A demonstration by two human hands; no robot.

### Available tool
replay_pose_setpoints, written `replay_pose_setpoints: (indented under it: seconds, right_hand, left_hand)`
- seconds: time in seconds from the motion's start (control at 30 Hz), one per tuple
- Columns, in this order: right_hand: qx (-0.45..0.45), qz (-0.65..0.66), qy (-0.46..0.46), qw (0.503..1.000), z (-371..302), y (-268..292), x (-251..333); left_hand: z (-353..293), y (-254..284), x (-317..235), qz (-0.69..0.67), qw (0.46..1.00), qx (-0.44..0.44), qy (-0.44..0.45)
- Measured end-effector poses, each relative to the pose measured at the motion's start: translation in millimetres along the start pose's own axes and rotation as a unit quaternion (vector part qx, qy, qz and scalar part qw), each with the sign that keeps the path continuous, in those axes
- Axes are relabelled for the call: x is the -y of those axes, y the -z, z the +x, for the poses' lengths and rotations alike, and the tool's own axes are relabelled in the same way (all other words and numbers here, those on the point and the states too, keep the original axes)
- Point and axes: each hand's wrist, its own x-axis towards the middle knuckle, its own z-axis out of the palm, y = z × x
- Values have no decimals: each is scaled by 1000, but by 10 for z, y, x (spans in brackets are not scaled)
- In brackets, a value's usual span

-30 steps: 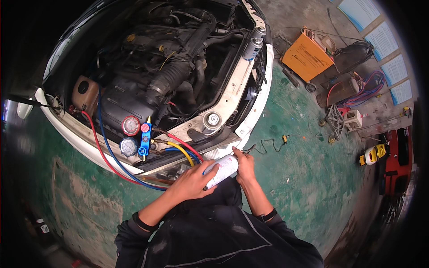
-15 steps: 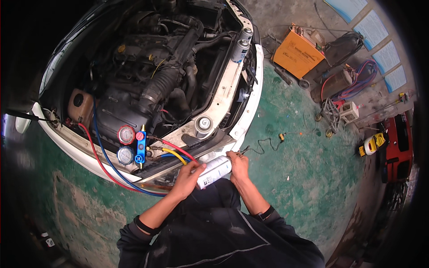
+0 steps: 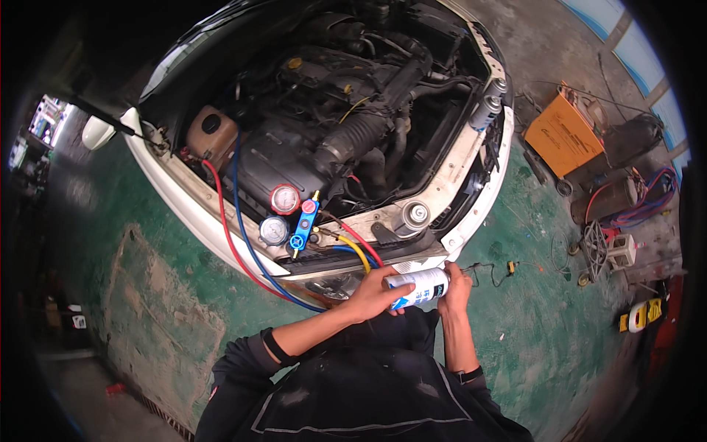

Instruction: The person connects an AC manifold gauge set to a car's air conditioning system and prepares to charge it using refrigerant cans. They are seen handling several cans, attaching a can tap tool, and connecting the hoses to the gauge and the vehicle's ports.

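Observation:
A white and blue metal can [image 3: 420, 288] lies nearly sideways between my hands, in front of the car's headlight corner. My left hand [image 3: 373, 296] is wrapped round the can's left end, thumb along its side. My right hand [image 3: 457, 289] is closed at the can's right end; whether a small fitting is also between those fingers is hidden. A yellow hose [image 3: 359, 249] runs from the blue manifold [image 3: 305, 227] down behind my left hand, where its end is lost. The manifold's red-rimmed gauge [image 3: 285, 199] and blue-rimmed gauge [image 3: 274, 230] rest at the engine bay's edge.
An upright can [image 3: 414, 218] stands on the car's white front panel [image 3: 444, 179], and two more cans [image 3: 486, 112] stand further along. Red [image 3: 225, 225] and blue hoses [image 3: 239, 227] loop over the bumper. An orange machine [image 3: 563, 134] and a thin cable [image 3: 486, 274] are on the green floor.
The can has turned about its length, showing another side of its label, and now lies more level. My left hand has shifted round it. The whole view has swung, moving the car rightward.

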Motion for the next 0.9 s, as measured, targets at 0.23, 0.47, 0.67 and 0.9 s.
replay_pose_setpoints:
  seconds: [0.23, 0.47, 0.67, 0.9]
  right_hand:
    - [-16, -35, 16, 999, 100, 31, -4]
    - [-12, -16, 2, 1000, 69, -107, -59]
    - [-9, -31, 2, 999, 67, -32, -77]
    - [-20, -13, -4, 1000, 67, -36, -60]
  left_hand:
    - [81, -65, 39, -20, 999, -23, -8]
    - [28, 17, 61, -47, 998, -30, -11]
    - [61, 33, 60, -41, 999, -17, 4]
    - [87, 53, 77, -41, 999, -16, 8]
